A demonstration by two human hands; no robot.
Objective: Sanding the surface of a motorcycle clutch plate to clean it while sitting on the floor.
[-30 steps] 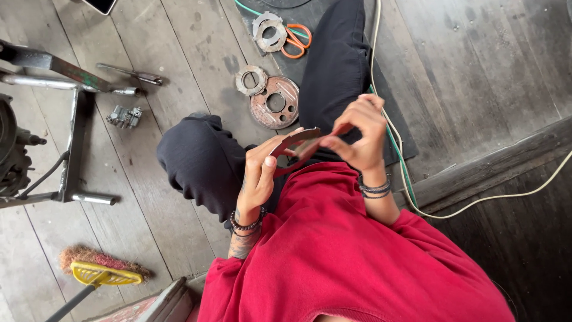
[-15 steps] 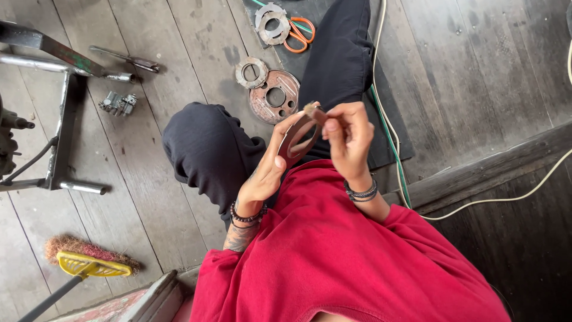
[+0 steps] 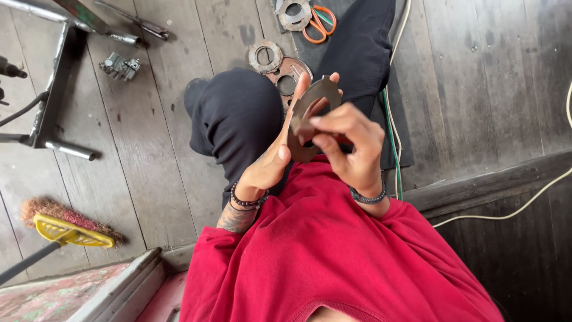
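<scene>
Head view: I see the left hand (image 3: 271,161) pinching the rim of a flat metal ring plate (image 3: 310,122), held upright above the lap. The right hand (image 3: 348,143) grips its near edge with closed fingers. More ring plates (image 3: 280,62) lie on the plank floor (image 3: 155,149), near orange-handled scissors (image 3: 319,22).

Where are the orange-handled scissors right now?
The orange-handled scissors lie on the floorboards at the head view's top centre, beside a toothed metal ring, above the raised metal disc.

Both hands are raised before the chest, left hand (image 3: 271,164) open-palmed and upright, right hand (image 3: 348,146) with fingers pinched.
</scene>
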